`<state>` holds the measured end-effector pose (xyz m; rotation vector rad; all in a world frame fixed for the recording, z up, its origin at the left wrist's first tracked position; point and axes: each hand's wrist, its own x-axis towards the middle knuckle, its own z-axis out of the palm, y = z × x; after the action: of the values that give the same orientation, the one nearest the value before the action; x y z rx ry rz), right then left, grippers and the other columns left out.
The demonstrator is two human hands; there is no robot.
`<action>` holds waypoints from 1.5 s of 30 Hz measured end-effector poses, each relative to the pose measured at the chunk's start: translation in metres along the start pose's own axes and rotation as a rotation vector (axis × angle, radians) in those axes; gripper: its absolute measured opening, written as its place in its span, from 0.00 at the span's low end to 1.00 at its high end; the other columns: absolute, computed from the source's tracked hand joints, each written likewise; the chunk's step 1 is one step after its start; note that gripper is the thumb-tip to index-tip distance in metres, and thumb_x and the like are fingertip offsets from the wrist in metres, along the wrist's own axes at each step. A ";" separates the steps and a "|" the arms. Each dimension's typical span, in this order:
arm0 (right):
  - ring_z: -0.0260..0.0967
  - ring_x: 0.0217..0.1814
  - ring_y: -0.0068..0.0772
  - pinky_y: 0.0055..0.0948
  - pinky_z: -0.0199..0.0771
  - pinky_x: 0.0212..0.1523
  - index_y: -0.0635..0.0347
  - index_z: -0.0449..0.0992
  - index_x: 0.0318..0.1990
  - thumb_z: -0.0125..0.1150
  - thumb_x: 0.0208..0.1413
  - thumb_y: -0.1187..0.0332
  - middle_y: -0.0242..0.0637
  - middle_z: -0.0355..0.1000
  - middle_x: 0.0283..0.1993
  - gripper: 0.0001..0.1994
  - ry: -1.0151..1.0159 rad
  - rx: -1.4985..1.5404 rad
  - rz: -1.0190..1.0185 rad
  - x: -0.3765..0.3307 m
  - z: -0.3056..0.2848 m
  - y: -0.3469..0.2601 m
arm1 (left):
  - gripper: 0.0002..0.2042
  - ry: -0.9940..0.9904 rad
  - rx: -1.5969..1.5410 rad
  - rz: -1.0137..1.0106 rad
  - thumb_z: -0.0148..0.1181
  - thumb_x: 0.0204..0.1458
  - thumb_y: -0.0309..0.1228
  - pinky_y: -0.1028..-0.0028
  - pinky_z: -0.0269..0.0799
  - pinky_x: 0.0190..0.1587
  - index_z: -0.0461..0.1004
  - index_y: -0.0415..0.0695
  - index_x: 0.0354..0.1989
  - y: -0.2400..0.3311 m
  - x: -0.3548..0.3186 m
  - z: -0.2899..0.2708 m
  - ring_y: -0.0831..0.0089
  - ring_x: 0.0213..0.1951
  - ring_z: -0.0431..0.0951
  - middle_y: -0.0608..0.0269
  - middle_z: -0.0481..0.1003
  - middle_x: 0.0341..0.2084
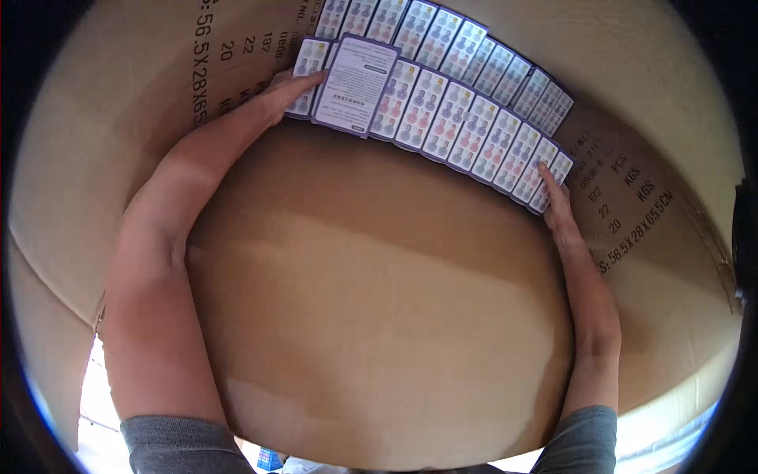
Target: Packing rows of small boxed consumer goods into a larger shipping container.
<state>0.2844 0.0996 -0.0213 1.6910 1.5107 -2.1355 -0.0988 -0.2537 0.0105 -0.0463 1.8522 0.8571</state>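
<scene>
Both my arms reach deep into a large cardboard box (379,300). Along its far side runs a front row of purple-edged packs (450,122), each face printed with small coloured pictures. My left hand (286,93) grips the left end of this row, thumb over the top and the other fingers partly hidden. At the right end my right hand (557,207) holds on, its thumb on the last packs and its remaining fingers out of sight. One pack with a text panel (357,83) lies over the row beside my left thumb.
Behind the front row stands another row of similar packs (430,35), continuing to the right. The box's right wall (671,166) and left wall (118,87) rise close to my arms. A small blue object (269,459) shows beyond the near edge.
</scene>
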 end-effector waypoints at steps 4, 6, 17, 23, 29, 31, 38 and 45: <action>0.66 0.46 0.29 0.28 0.65 0.48 0.67 0.65 0.51 0.66 0.43 0.60 0.37 0.67 0.48 0.30 0.014 0.052 0.013 -0.008 0.013 -0.003 | 0.33 0.030 -0.013 0.038 0.58 0.43 0.53 0.69 0.53 0.56 0.66 0.42 0.52 -0.007 -0.008 -0.009 0.66 0.54 0.62 0.54 0.67 0.50; 0.66 0.47 0.29 0.28 0.65 0.49 0.66 0.65 0.51 0.66 0.43 0.60 0.36 0.68 0.48 0.29 0.042 0.038 -0.024 -0.019 0.010 -0.001 | 0.27 0.037 -0.114 0.099 0.61 0.44 0.47 0.70 0.62 0.50 0.70 0.39 0.48 -0.008 -0.016 0.011 0.66 0.47 0.69 0.55 0.71 0.44; 0.66 0.48 0.28 0.28 0.65 0.49 0.65 0.64 0.52 0.65 0.44 0.56 0.36 0.68 0.49 0.30 0.040 -0.081 -0.051 -0.015 0.019 0.030 | 0.32 0.457 0.105 0.131 0.64 0.35 0.53 0.71 0.66 0.46 0.73 0.33 0.39 -0.063 0.019 0.012 0.65 0.44 0.72 0.50 0.72 0.42; 0.64 0.50 0.30 0.30 0.62 0.51 0.66 0.64 0.52 0.67 0.42 0.58 0.37 0.67 0.50 0.31 0.108 -0.152 0.110 -0.036 0.044 -0.034 | 0.35 0.240 -0.108 0.194 0.64 0.35 0.53 0.71 0.66 0.46 0.70 0.33 0.44 -0.050 0.036 -0.015 0.64 0.44 0.72 0.49 0.72 0.42; 0.64 0.48 0.30 0.28 0.62 0.49 0.68 0.65 0.51 0.69 0.39 0.59 0.37 0.67 0.48 0.32 0.193 -0.317 0.224 -0.049 0.040 -0.082 | 0.32 0.099 0.451 -0.046 0.59 0.41 0.52 0.64 0.68 0.44 0.69 0.32 0.42 0.010 0.023 -0.025 0.59 0.42 0.73 0.46 0.72 0.40; 0.63 0.46 0.31 0.29 0.61 0.49 0.69 0.64 0.50 0.68 0.40 0.54 0.36 0.67 0.46 0.34 0.244 -0.504 0.130 -0.047 0.048 -0.078 | 0.34 0.142 0.716 0.038 0.59 0.38 0.54 0.62 0.67 0.46 0.69 0.30 0.42 0.015 0.029 -0.022 0.52 0.44 0.72 0.41 0.71 0.40; 0.63 0.51 0.33 0.31 0.60 0.52 0.71 0.59 0.54 0.66 0.41 0.51 0.39 0.65 0.50 0.38 0.134 -0.570 0.202 -0.046 0.044 -0.084 | 0.28 0.014 0.642 0.031 0.61 0.40 0.46 0.62 0.66 0.49 0.70 0.31 0.42 0.021 0.027 -0.039 0.52 0.46 0.71 0.41 0.70 0.42; 0.62 0.52 0.32 0.29 0.62 0.51 0.70 0.60 0.53 0.65 0.44 0.55 0.43 0.64 0.51 0.34 0.168 -0.708 0.083 -0.051 0.026 -0.065 | 0.16 -0.045 1.064 0.099 0.53 0.47 0.38 0.65 0.71 0.45 0.74 0.41 0.40 0.045 0.024 -0.019 0.58 0.45 0.73 0.50 0.73 0.40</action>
<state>0.2507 0.0907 0.0578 1.6263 1.8826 -1.2011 -0.1432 -0.2233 0.0182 0.7206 2.0598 -0.1457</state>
